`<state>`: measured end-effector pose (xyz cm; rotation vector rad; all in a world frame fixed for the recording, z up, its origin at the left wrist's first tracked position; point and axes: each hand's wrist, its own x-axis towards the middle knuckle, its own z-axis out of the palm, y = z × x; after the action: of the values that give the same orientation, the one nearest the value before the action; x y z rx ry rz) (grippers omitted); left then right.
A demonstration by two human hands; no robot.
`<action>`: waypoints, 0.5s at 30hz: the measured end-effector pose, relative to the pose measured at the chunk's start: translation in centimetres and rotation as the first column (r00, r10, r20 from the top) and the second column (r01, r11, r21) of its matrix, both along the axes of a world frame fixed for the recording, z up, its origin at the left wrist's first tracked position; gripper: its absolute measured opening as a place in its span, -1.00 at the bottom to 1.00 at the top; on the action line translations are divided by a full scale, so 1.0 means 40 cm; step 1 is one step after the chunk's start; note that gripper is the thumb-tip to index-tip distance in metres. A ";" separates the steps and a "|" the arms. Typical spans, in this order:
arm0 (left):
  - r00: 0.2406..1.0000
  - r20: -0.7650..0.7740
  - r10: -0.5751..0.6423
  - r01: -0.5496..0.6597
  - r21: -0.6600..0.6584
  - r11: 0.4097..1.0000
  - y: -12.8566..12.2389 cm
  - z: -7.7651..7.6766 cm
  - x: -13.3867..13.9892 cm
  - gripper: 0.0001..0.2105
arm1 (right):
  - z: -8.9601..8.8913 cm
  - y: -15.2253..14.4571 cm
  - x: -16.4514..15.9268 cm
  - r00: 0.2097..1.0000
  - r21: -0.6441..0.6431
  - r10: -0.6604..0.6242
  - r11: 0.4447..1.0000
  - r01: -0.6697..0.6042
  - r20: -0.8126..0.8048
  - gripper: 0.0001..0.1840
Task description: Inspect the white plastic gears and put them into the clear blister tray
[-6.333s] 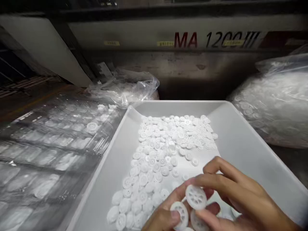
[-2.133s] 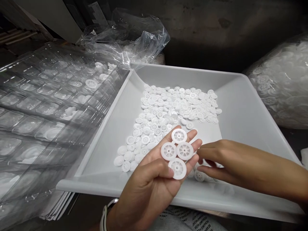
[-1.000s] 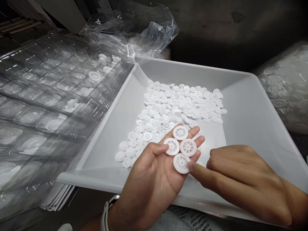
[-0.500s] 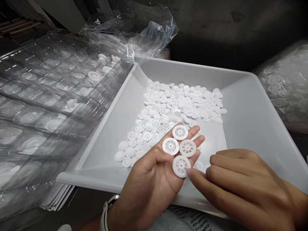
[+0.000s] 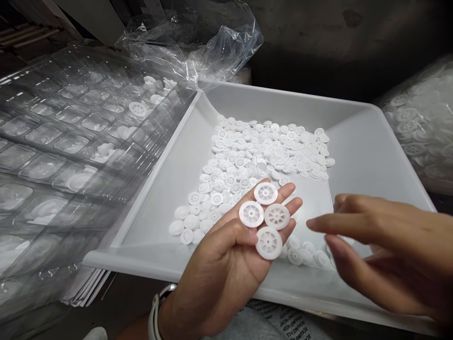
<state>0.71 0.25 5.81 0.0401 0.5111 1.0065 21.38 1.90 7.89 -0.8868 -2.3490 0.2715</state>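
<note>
My left hand (image 5: pixel 230 274) is palm up over the front of a grey plastic bin (image 5: pixel 361 160). Several white spoked plastic wheels (image 5: pixel 269 243) lie on its palm and fingers, with the thumb pressed against the edge of the nearest one. To the right, my right hand (image 5: pixel 385 245) hovers above the bin, apart from the wheels, its thumb and index finger spread and nothing visible between them. Behind my left hand, a heap of similar white wheels (image 5: pixel 255 146) covers the bin floor. A smaller group of wheels (image 5: pixel 306 255) lies partly under my right hand.
On the left stand stacked clear plastic trays (image 5: pixel 71 141) with moulded pockets, some holding white parts. A crumpled clear plastic bag (image 5: pixel 219 47) rises behind the bin. At right is a clear bag of white wheels (image 5: pixel 421 127). Paper sheets (image 5: pixel 85 285) stick out at lower left.
My right hand has drawn away to the right from the nearest wheel, and its thumb and index finger have spread apart. My left hand stays almost in place with the same wheels.
</note>
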 end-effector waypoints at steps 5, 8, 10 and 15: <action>1.000 0.001 -0.009 0.009 0.016 1.000 -0.001 0.000 -0.003 -0.30 | 0.000 0.010 0.003 0.957 -0.291 -0.150 0.954 0.074 -0.248 -0.71; 1.000 0.013 -0.017 0.017 0.004 1.000 0.000 0.000 -0.003 -0.26 | -0.009 0.021 0.013 0.943 -0.403 -0.174 0.914 0.047 -0.285 -0.65; 1.000 0.023 -0.019 0.019 -0.011 1.000 0.001 0.000 -0.003 -0.24 | -0.013 0.024 0.020 0.949 -0.445 -0.145 0.895 0.005 -0.281 -0.62; 0.997 0.077 -0.007 0.006 0.012 1.000 0.002 -0.003 -0.003 -0.23 | -0.006 0.009 0.022 0.982 -0.495 -0.050 0.868 -0.047 -0.180 -0.60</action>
<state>0.60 0.32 5.67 0.0133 0.4340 1.0008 22.27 2.27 7.64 -1.0437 -2.1285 0.9548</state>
